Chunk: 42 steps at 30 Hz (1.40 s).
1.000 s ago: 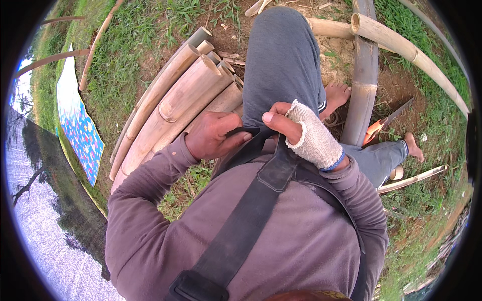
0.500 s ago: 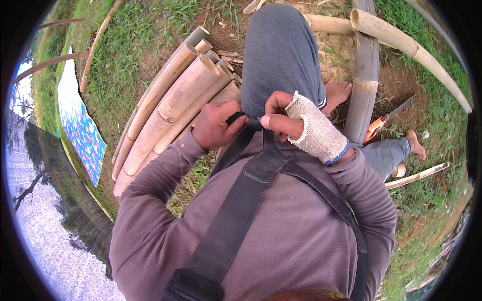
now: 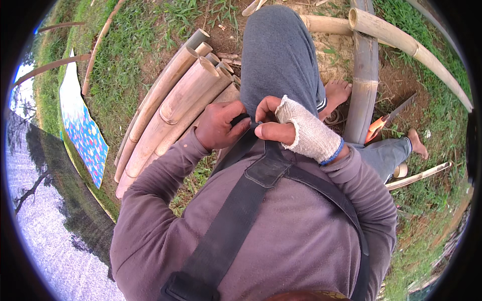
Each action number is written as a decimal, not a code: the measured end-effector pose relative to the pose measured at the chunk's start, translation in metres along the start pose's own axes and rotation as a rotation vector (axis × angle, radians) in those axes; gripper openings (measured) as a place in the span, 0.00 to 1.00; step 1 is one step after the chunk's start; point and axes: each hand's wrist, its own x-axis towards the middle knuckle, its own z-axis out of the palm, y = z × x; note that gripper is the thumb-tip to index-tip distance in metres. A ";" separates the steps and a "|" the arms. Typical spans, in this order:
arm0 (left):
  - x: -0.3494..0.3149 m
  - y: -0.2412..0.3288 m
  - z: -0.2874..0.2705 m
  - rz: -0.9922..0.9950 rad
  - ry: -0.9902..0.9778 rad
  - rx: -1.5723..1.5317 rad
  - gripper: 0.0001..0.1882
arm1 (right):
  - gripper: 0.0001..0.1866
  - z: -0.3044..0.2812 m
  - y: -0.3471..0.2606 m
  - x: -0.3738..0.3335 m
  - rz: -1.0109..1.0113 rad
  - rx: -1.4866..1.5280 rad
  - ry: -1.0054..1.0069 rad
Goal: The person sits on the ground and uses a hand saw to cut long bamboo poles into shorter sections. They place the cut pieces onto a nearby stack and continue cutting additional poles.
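My bare left hand (image 3: 221,124) is closed on a black strap (image 3: 240,119), which shows between thumb and curled fingers. Close beside it, my right hand (image 3: 296,128) wears a fingerless white knit glove (image 3: 307,126) with a blue-edged cuff. Its thumb and forefinger pinch the upper part of the black harness (image 3: 268,168) that crosses my chest. Both hands meet just in front of my bent knee (image 3: 278,55) in grey trousers. What exactly lies between the right fingertips is partly hidden.
Cut bamboo poles (image 3: 183,98) are piled at the left. A thick bamboo pole (image 3: 365,83) lies at the right, crossed by another pole (image 3: 389,32). An orange-handled saw (image 3: 375,129) rests near my bare foot (image 3: 416,143). A patterned blue sheet (image 3: 85,140) lies on the grass.
My right hand has shifted slightly left and nearer to me, toward the left hand. The left hand stays almost in place, still gripping the strap.
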 end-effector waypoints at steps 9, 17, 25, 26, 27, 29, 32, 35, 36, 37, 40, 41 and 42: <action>-0.003 -0.012 -0.006 0.127 -0.095 0.077 0.19 | 0.12 -0.003 0.000 -0.010 -0.034 -0.036 -0.028; -0.013 -0.006 -0.001 0.140 -0.110 0.065 0.20 | 0.13 -0.002 0.002 -0.018 -0.129 -0.037 -0.049; -0.002 0.017 -0.001 -0.129 -0.167 -0.440 0.16 | 0.20 -0.013 -0.003 -0.025 0.072 0.051 0.026; 0.002 0.022 -0.003 -0.119 -0.169 -0.468 0.16 | 0.23 -0.013 -0.002 -0.024 0.098 0.062 0.034; 0.008 0.028 -0.006 -0.107 -0.171 -0.495 0.16 | 0.23 -0.012 -0.001 -0.022 0.077 0.062 0.059; 0.017 0.036 -0.009 0.007 -0.268 -0.336 0.15 | 0.24 -0.010 0.005 -0.021 0.035 0.061 0.114; 0.012 0.022 -0.017 0.010 -0.364 -0.274 0.13 | 0.22 -0.027 0.003 -0.042 0.040 0.016 0.248; 0.013 0.006 -0.040 -0.102 -0.558 -0.242 0.13 | 0.19 -0.055 0.028 -0.091 -0.024 -0.029 0.485; 0.014 0.010 -0.046 -0.153 -0.650 -0.228 0.13 | 0.18 -0.064 0.038 -0.114 0.010 -0.010 0.537; 0.014 0.008 -0.047 -0.205 -0.681 -0.250 0.13 | 0.17 -0.069 0.039 -0.137 0.063 -0.007 0.623; 0.019 0.002 -0.053 -0.315 -0.749 -0.171 0.16 | 0.14 -0.074 0.062 -0.224 0.299 0.041 0.691; 0.020 0.000 -0.054 -0.335 -0.757 -0.112 0.17 | 0.14 -0.065 0.067 -0.255 0.375 0.089 0.654; 0.020 -0.004 -0.053 -0.294 -0.757 -0.062 0.16 | 0.13 -0.049 0.069 -0.281 0.445 0.133 0.615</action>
